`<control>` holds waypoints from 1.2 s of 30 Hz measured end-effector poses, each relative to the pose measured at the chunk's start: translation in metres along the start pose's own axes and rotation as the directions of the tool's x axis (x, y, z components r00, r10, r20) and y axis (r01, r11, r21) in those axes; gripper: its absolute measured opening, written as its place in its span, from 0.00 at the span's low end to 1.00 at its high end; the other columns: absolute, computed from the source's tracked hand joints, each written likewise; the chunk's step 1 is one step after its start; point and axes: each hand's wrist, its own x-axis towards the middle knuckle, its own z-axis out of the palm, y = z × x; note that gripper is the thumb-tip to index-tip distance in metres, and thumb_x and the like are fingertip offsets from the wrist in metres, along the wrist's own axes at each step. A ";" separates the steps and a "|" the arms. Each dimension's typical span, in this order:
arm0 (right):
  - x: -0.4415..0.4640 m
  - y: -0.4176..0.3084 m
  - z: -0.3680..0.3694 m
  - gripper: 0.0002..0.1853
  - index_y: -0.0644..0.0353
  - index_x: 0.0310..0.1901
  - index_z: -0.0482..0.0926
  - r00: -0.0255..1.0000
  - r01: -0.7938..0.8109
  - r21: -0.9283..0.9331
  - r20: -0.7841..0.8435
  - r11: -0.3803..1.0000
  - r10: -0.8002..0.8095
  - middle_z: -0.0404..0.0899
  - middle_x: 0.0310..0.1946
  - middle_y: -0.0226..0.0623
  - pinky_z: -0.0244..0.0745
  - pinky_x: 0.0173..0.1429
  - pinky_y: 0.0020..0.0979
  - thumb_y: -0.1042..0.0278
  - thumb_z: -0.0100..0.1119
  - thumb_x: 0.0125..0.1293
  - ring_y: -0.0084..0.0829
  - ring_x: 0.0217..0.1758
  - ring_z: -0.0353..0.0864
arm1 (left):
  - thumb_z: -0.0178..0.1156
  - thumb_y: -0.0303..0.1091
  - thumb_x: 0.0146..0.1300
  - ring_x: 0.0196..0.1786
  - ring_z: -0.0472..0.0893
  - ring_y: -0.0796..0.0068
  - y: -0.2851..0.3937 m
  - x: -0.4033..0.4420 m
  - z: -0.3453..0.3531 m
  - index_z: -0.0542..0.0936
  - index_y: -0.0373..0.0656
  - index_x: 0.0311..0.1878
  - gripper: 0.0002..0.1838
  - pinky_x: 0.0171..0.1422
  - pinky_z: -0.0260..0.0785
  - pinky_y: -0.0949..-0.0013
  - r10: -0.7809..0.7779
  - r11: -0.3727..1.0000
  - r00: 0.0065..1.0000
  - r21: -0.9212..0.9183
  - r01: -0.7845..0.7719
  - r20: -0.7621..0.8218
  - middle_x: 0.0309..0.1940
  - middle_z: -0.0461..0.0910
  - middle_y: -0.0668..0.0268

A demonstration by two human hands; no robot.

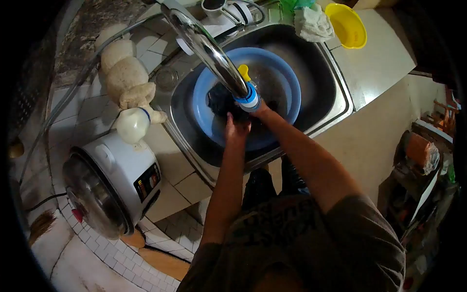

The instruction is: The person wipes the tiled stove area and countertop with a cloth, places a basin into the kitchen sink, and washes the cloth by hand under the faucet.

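Note:
A blue basin (198,100) stands in the metal sink with a dark, soft-looking item (221,100) in it; its kind is unclear. My left hand (237,127) grips the near edge of this item, thumb up. Just beside the blue and white tap nozzle (249,101) is my right hand (262,111), reaching into the basin; its fingers are mostly hidden by the nozzle. A yellow piece (244,72) shows behind the tap, and what it belongs to is hidden. The curved chrome tap (206,51) crosses over the basin.
The sink (335,90) has a raised metal rim. Left of it are a rice cooker (124,168), a string of pale rounded objects (127,73) and a glass jar (167,78). A white cloth (313,24) and a yellow bowl (349,27) sit at the back right.

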 end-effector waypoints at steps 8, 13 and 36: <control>-0.043 -0.013 -0.055 0.34 0.71 0.60 0.61 0.951 -0.289 0.901 0.308 0.322 -0.008 0.71 0.52 0.43 0.60 0.60 0.29 0.63 0.60 0.55 0.33 0.52 0.71 | 0.53 0.40 0.61 0.54 0.73 0.64 0.034 -0.051 0.016 0.72 0.44 0.52 0.18 0.61 0.59 0.55 0.240 0.957 0.892 0.059 -0.283 0.384 0.51 0.75 0.66; -0.063 -0.045 -0.116 0.25 0.67 0.53 0.67 0.955 -0.192 0.908 0.260 0.372 -0.143 0.71 0.46 0.38 0.62 0.57 0.29 0.69 0.62 0.54 0.31 0.49 0.71 | 0.55 0.31 0.57 0.61 0.66 0.60 0.046 -0.081 0.019 0.64 0.49 0.62 0.27 0.67 0.55 0.55 0.133 0.980 0.812 0.045 -0.192 0.569 0.58 0.68 0.61; -0.091 -0.063 -0.077 0.25 0.60 0.50 0.72 0.787 0.173 0.538 0.428 0.825 -0.444 0.74 0.48 0.35 0.71 0.51 0.32 0.71 0.69 0.50 0.27 0.46 0.76 | 0.55 0.50 0.60 0.52 0.74 0.63 0.050 -0.021 0.017 0.71 0.39 0.54 0.26 0.53 0.70 0.59 -0.119 0.987 0.901 0.152 0.060 0.417 0.50 0.74 0.57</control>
